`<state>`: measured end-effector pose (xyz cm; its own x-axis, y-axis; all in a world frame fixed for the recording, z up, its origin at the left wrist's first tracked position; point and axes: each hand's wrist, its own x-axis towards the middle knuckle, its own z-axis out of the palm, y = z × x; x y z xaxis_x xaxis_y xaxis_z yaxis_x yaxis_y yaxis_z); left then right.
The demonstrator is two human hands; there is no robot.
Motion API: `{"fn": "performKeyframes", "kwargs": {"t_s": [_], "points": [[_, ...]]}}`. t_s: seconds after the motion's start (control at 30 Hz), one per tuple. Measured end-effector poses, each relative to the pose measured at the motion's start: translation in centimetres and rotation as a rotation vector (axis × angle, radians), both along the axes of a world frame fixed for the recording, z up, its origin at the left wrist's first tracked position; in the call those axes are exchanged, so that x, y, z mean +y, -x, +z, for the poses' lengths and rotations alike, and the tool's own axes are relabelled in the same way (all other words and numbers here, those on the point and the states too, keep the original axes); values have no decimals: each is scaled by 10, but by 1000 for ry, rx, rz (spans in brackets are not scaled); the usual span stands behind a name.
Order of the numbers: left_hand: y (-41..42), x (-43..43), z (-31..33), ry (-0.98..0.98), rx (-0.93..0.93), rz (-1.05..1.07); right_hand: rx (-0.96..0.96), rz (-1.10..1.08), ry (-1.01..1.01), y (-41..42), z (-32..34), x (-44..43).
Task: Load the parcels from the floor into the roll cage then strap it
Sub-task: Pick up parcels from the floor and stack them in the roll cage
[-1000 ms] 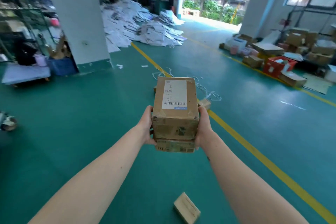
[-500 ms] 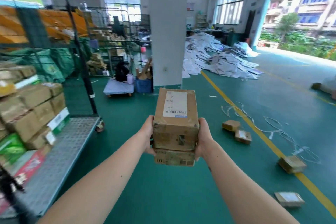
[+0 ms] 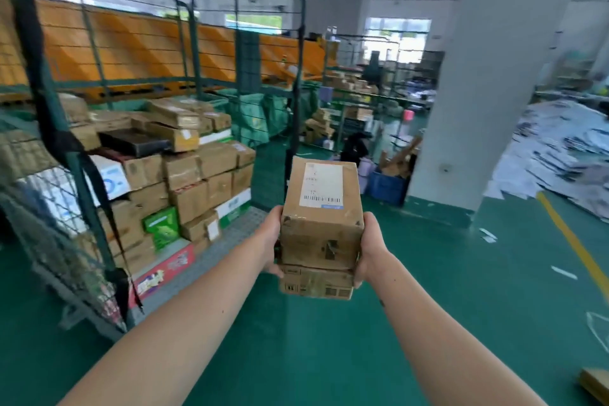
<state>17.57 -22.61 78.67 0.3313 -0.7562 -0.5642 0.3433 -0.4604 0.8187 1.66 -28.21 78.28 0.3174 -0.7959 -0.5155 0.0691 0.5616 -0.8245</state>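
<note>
Roll cage (image 3: 298,82) now fills the left of the view, much nearer than half a second ago, and the pillar has swung right. Parcel stack (image 3: 321,227), two boxes, is held out just right of the cage's open side. Left hand (image 3: 272,236) and right hand (image 3: 370,249) clamp its sides, fingers wrapped round the far faces and mostly hidden. Best to keep side pressure even so the lower box cannot slip, then set down on the bare mesh floor (image 3: 237,234) beside the stacked boxes (image 3: 197,181).
</note>
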Motion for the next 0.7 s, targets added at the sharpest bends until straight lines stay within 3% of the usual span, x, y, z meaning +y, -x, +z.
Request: {"fn": "performKeyframes", "kwargs": {"t_s": [0.33,0.57,0.7], "points": [[-120,-48,9,13,-18,377,2,378,-15,-162,-1,-113],[-247,-90,-4,8,-17,539,-88,489,2,-314,-18,-172],[-330,-125,0,7,-11,612,-46,496,16,-405,-14,-210]]}}
